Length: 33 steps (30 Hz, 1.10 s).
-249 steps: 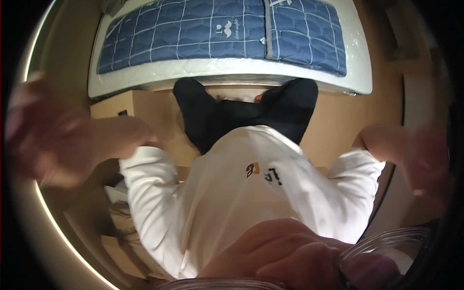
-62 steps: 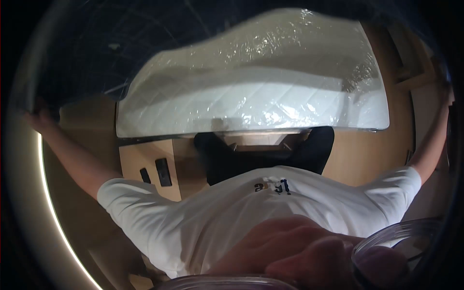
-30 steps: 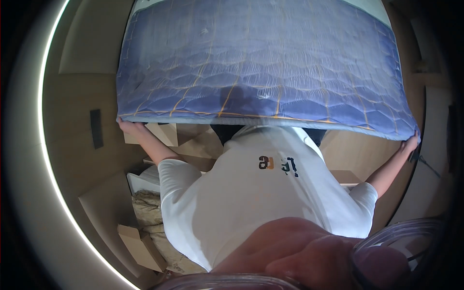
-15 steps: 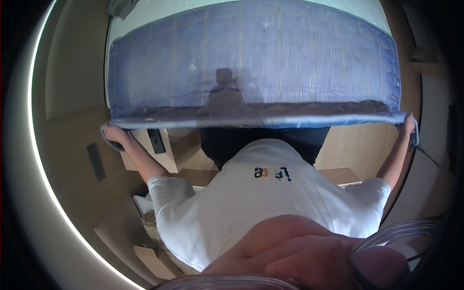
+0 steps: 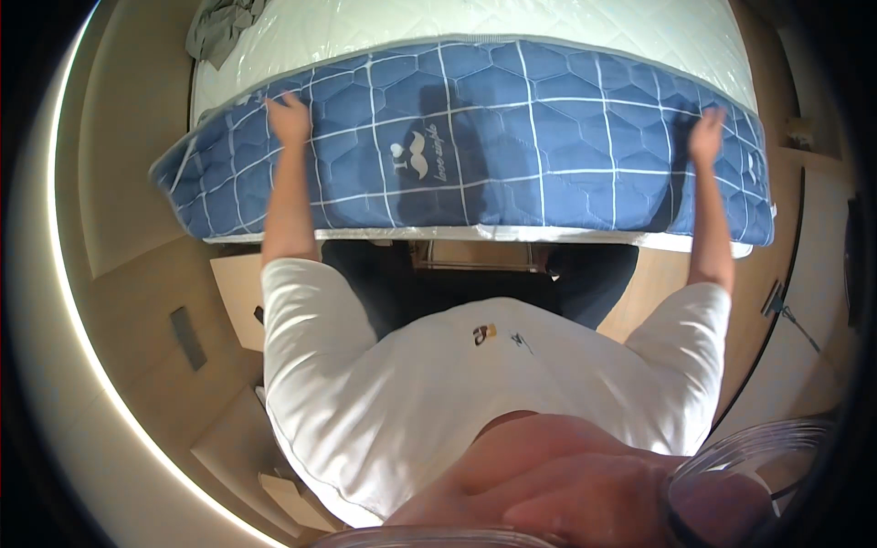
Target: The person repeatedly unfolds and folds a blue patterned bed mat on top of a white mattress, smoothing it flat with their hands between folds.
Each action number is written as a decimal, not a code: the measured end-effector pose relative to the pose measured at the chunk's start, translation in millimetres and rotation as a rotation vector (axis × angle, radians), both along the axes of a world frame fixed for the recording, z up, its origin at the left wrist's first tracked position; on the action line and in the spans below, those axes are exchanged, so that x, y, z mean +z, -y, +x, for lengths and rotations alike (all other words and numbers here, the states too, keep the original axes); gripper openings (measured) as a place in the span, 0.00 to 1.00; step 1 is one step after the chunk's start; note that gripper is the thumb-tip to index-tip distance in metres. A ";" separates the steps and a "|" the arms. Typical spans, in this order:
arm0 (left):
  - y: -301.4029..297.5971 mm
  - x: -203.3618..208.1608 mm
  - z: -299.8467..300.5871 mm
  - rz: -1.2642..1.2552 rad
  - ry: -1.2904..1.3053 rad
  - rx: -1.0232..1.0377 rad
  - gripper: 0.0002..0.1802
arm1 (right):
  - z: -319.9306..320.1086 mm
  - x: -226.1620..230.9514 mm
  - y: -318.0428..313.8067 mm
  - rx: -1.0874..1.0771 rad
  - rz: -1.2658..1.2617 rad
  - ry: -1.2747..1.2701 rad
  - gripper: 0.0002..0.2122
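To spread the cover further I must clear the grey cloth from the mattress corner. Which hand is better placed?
Probably the left hand: it rests on the blue cover on the side where the grey cloth lies; the right hand is far across.

— What is that blue thing?
— A quilted blue mattress topper (image 5: pixel 512 155) with white grid lines and hexagon stitching, a small white moustache emblem near its middle

— How does it lie?
— Spread across the near end of the white mattress (image 5: pixel 475 27), its front edge sagging over the side, corners drooping
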<state>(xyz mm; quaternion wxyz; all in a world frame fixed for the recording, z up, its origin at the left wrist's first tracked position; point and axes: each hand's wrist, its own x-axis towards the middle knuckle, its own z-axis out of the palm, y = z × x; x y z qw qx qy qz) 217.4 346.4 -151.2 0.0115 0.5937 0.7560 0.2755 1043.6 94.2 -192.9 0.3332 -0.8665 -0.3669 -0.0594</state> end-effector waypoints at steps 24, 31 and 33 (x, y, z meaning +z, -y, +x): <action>181.8 -72.6 -319.5 0.053 -0.332 0.056 0.28 | -340.7 -40.3 202.2 0.394 -0.335 0.200 0.27; 109.8 -67.5 -454.5 -0.176 0.413 0.821 0.46 | -322.5 5.5 248.7 0.292 -0.580 -0.096 0.25; 106.8 -35.0 -510.8 0.300 1.269 0.592 0.40 | -328.4 -5.5 226.7 0.290 -0.543 -0.143 0.25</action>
